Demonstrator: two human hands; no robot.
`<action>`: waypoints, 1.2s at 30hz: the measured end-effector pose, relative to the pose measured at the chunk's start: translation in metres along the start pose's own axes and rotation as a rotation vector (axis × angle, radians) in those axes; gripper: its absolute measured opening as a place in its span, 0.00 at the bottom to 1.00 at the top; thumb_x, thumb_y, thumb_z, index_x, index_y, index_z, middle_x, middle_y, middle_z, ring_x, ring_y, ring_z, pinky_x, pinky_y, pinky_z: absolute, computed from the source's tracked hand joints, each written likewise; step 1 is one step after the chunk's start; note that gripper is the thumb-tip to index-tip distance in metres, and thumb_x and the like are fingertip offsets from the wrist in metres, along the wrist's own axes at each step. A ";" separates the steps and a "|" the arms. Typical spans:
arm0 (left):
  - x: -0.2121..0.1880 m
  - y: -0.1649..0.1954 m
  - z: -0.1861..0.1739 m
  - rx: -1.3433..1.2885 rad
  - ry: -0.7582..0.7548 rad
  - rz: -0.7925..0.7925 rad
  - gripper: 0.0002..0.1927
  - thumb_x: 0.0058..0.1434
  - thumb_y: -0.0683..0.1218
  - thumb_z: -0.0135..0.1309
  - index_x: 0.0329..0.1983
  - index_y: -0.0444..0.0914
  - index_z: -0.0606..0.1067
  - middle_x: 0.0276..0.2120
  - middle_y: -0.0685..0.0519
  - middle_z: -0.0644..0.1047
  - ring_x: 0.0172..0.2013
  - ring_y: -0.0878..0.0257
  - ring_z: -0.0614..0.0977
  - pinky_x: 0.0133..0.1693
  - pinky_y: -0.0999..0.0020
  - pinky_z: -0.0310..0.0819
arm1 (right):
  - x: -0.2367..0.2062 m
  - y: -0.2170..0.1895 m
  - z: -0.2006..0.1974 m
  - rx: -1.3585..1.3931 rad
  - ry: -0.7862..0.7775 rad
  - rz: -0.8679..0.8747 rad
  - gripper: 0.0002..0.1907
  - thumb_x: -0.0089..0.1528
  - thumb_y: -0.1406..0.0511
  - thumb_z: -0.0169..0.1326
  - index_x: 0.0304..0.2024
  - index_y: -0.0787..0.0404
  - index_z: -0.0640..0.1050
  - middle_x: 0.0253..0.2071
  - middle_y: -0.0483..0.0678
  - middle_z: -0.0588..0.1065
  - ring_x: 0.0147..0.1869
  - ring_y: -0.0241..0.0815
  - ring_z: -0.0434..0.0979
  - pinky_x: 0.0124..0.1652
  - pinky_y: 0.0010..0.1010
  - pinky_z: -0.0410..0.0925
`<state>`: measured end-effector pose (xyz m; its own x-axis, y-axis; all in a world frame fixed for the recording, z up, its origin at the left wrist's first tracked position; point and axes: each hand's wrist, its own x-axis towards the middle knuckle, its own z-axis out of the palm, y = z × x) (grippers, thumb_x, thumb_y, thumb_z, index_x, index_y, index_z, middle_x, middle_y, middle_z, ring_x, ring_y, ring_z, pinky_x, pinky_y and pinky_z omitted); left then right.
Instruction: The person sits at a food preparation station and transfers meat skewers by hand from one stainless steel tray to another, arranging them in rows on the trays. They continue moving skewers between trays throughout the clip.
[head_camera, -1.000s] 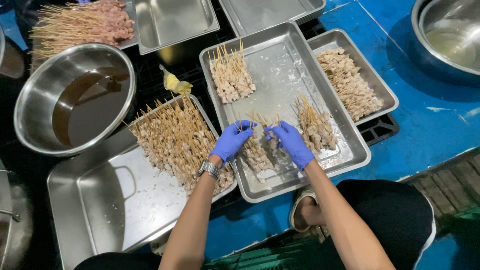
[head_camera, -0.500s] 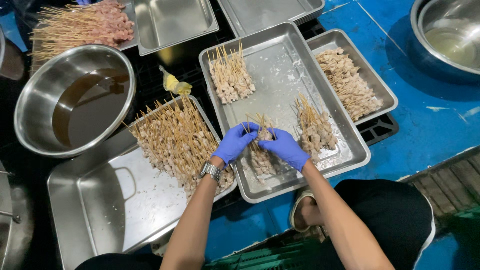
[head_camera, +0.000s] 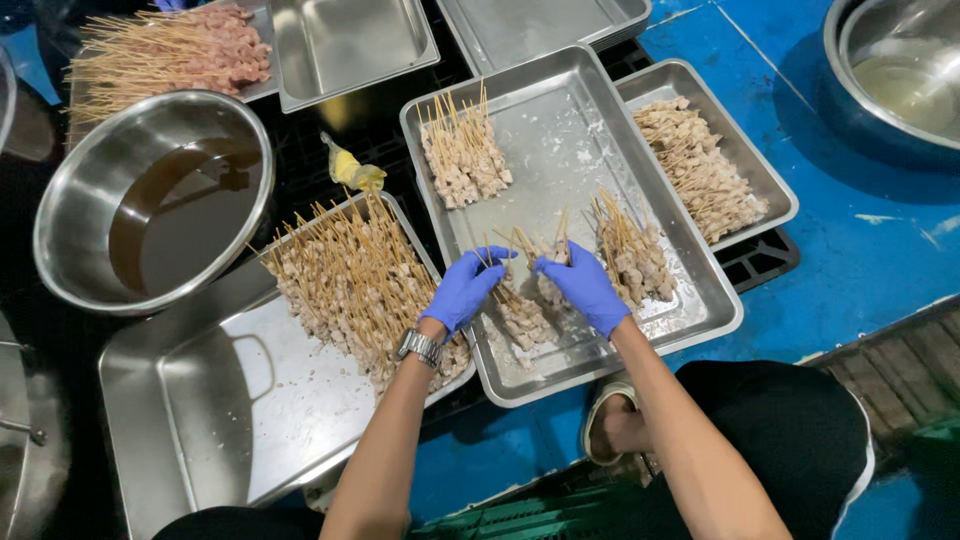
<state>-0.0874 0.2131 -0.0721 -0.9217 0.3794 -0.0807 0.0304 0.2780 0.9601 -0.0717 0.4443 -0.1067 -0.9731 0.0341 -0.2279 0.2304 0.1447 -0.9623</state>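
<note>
While hands (head_camera: 525, 283) grip skewers (head_camera: 527, 300), trays (head_camera: 690, 85) crowd.

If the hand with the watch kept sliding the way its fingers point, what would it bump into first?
Probably the right hand: the left hand points toward it across the skewer bundle in the metal tray.

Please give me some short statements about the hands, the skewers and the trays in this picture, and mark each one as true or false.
1. Both hands wear blue gloves. True: the left hand and right hand are both gloved.
2. The hands handle a bunch of skewers over the big middle tray. True.
3. The round bowl on the left is dry. False: it holds dark brown liquid.
4. The wristwatch is on the right wrist. False: it is on the left wrist.
5. The middle tray holds only one pile of skewers. False: there are three groups.
</note>
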 end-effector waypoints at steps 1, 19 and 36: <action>-0.001 0.003 -0.001 0.099 0.015 -0.033 0.16 0.66 0.46 0.55 0.57 0.41 0.79 0.39 0.52 0.78 0.39 0.67 0.78 0.44 0.71 0.73 | 0.002 -0.001 -0.001 0.074 -0.002 -0.019 0.19 0.62 0.59 0.59 0.50 0.65 0.79 0.40 0.46 0.82 0.42 0.33 0.79 0.42 0.26 0.71; 0.008 0.026 0.015 -0.016 0.129 -0.003 0.07 0.62 0.42 0.60 0.43 0.35 0.80 0.31 0.56 0.81 0.32 0.72 0.78 0.36 0.74 0.74 | -0.009 -0.010 0.012 0.077 -0.078 -0.127 0.13 0.63 0.60 0.61 0.45 0.62 0.81 0.36 0.41 0.80 0.38 0.27 0.75 0.39 0.22 0.69; 0.008 -0.005 0.001 -0.297 0.065 0.053 0.10 0.70 0.41 0.51 0.51 0.32 0.76 0.42 0.50 0.81 0.44 0.65 0.83 0.49 0.70 0.78 | -0.023 -0.036 0.005 -0.508 0.158 -0.286 0.24 0.62 0.54 0.62 0.53 0.63 0.76 0.42 0.56 0.78 0.43 0.51 0.78 0.45 0.37 0.70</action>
<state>-0.0944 0.2156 -0.0783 -0.9450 0.3264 -0.0206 -0.0267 -0.0142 0.9995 -0.0576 0.4336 -0.0676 -0.9936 0.0651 0.0918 -0.0314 0.6229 -0.7816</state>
